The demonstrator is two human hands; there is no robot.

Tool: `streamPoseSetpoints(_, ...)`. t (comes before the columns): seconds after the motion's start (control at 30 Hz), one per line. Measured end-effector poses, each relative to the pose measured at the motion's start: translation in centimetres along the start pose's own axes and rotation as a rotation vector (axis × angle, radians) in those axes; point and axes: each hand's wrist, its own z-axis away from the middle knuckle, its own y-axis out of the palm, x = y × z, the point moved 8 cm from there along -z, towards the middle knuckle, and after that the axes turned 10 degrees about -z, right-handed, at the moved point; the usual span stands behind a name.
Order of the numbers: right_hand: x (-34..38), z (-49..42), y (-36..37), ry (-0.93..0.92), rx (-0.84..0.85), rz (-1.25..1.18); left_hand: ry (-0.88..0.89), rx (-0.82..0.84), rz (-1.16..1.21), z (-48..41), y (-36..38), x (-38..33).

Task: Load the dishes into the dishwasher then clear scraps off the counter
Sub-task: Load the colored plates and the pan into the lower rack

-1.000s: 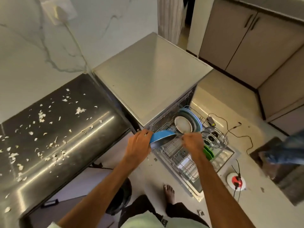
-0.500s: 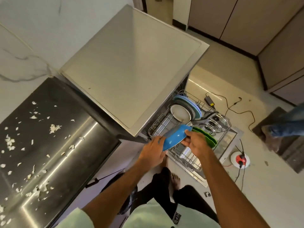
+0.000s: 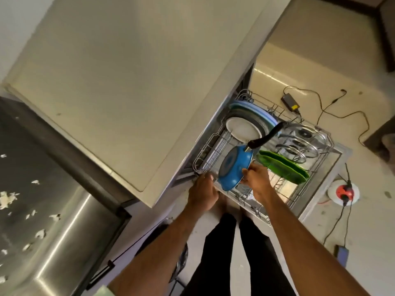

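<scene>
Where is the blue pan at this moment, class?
Head view, right of centre: the blue pan is held on edge over the dishwasher rack, gripped by the right hand, below the white plate and left of the green plates.

Power adapter (image 3: 290, 102) on floor (image 3: 374, 231)

One camera sits on the person's head. It looks almost straight down, close over the dishwasher rack (image 3: 259, 210). The counter (image 3: 64, 227) is at the left and the floor (image 3: 367, 242) at the right.
</scene>
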Motion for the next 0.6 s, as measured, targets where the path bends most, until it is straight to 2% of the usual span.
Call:
streamPoseSetpoints(0.3,-3.2,-8.0,4.7,-0.021,0.116,0.068,-0.109,0.011,0.109,-6.4,5.8,2.3)
streamPoseSetpoints(0.6,-4.7,-13.3,8.3,-0.070,0.058,0.202,-0.143,-0.006,0.126,-10.2,7.8,5.0)
